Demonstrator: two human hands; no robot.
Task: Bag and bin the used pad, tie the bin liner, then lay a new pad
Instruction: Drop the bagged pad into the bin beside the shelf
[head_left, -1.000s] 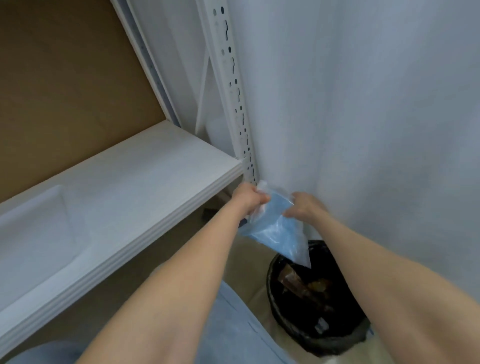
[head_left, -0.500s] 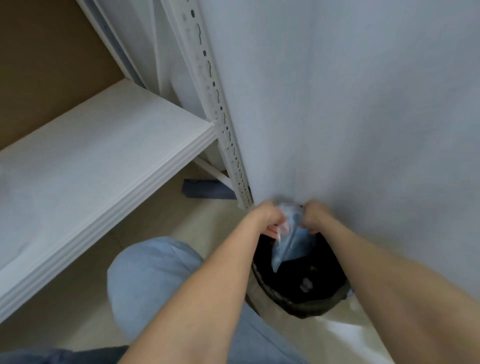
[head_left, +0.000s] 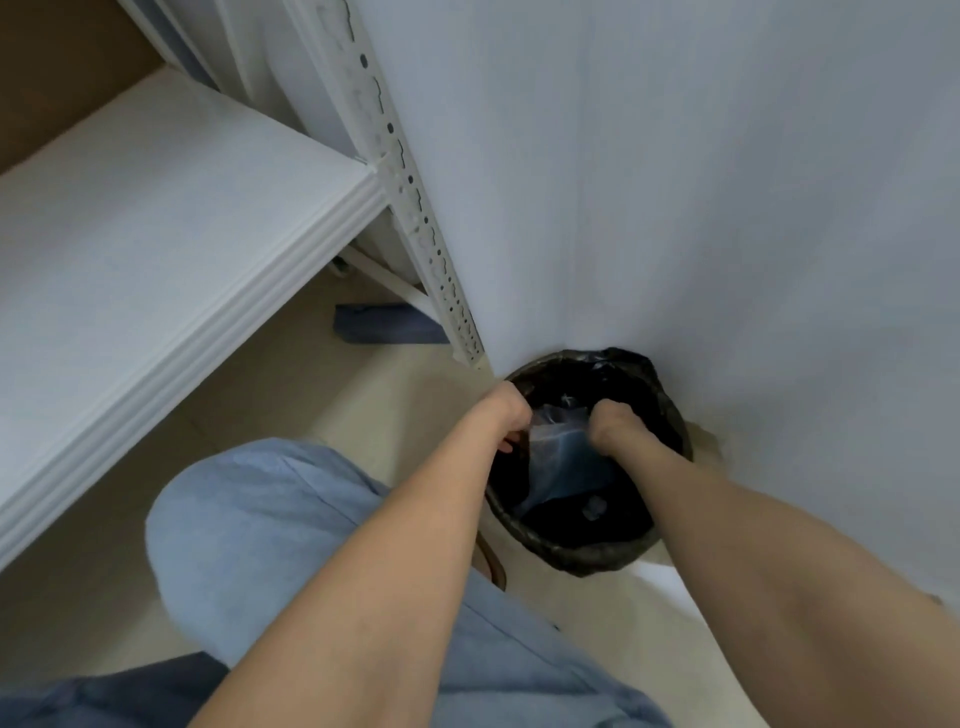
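Observation:
A clear plastic bag (head_left: 563, 457) with the folded blue used pad inside hangs within the mouth of a round bin (head_left: 670, 410) lined with a black liner. My left hand (head_left: 506, 413) grips the bag's top left corner. My right hand (head_left: 613, 423) grips the top right corner. Both hands are just above the bin's opening, and their fingers are mostly hidden behind the knuckles. Some dark rubbish lies at the bottom of the bin.
A white shelf board (head_left: 171, 218) on a perforated metal upright (head_left: 415, 208) stands at the left. A white curtain (head_left: 701, 182) hangs right behind the bin. A blue cloth (head_left: 384, 325) lies on the floor under the shelf. My knee in light blue trousers (head_left: 260, 525) is below.
Both hands have lowered the bagged pad from above the bin down into its mouth. The view has tilted further down, and the shelf has slid up and left in the view.

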